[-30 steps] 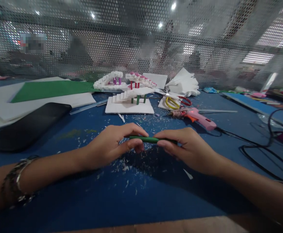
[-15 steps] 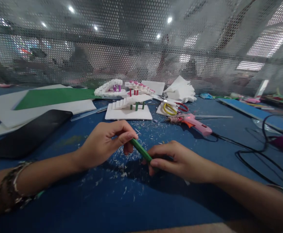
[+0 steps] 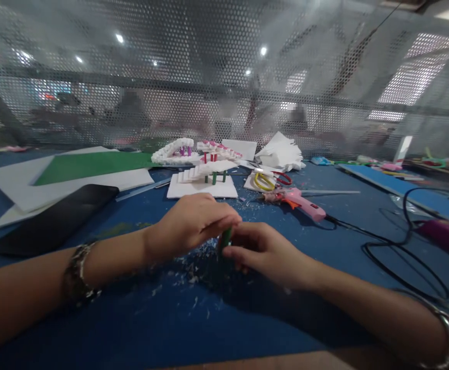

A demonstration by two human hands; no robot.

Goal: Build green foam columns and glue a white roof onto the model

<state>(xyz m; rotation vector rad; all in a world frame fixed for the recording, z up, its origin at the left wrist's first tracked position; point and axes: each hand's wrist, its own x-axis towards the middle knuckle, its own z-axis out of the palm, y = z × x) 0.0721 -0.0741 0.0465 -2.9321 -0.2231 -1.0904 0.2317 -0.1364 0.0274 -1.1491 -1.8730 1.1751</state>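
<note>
A short green stick point(image 3: 226, 237), possibly a rolled foam or paper piece, stands nearly upright between my hands above the table. My right hand point(image 3: 263, 252) pinches its lower part between thumb and fingers. Over its top end, my left hand point(image 3: 197, 223) is closed with the fingers bent down, hiding the tip. Beyond the hands, a small white stair model point(image 3: 204, 172) rests on a white base with green posts under its upper part. White shavings point(image 3: 193, 272) lie scattered on the blue table below my hands.
A pink glue gun point(image 3: 301, 202) lies to the right, its black cord point(image 3: 374, 257) looping across the table. Yellow-red scissors point(image 3: 265, 181) are behind it. At left are a black case-like object point(image 3: 66, 221) and green sheet point(image 3: 93, 167). A perforated screen point(image 3: 209, 67) stands behind.
The green stick has turned from slanted to nearly upright. My left hand has moved right, over its top, and my right hand has shifted slightly left and up. The camera view has tilted upward.
</note>
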